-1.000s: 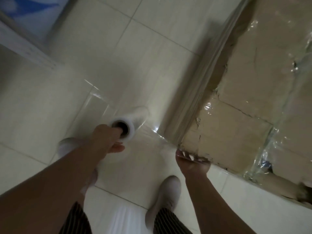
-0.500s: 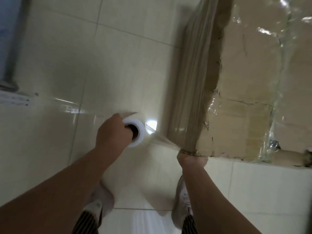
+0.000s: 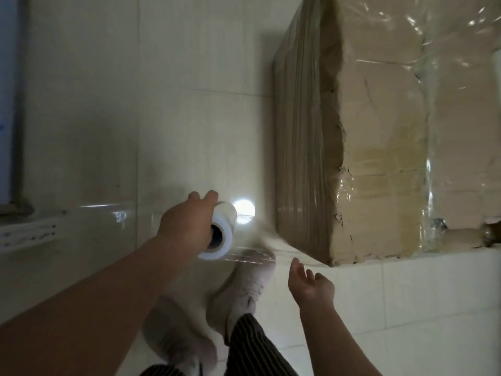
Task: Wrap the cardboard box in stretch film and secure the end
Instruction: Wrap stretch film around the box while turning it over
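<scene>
Head view: the left hand (image 3: pixel 187 226) grips a white roll of clear stretch film (image 3: pixel 221 236), drawn taut to the large brown cardboard box (image 3: pixel 379 158) on the tiled floor (image 3: pixel 189 104). The right hand (image 3: pixel 310 287) is open and empty near the box's corner. Mid-wrap; the next move is probably carrying the roll round that corner.

Indoor room, kind unclear: glossy pale floor tiles (image 3: pixel 189 131) with a light reflection (image 3: pixel 244 210).
</scene>
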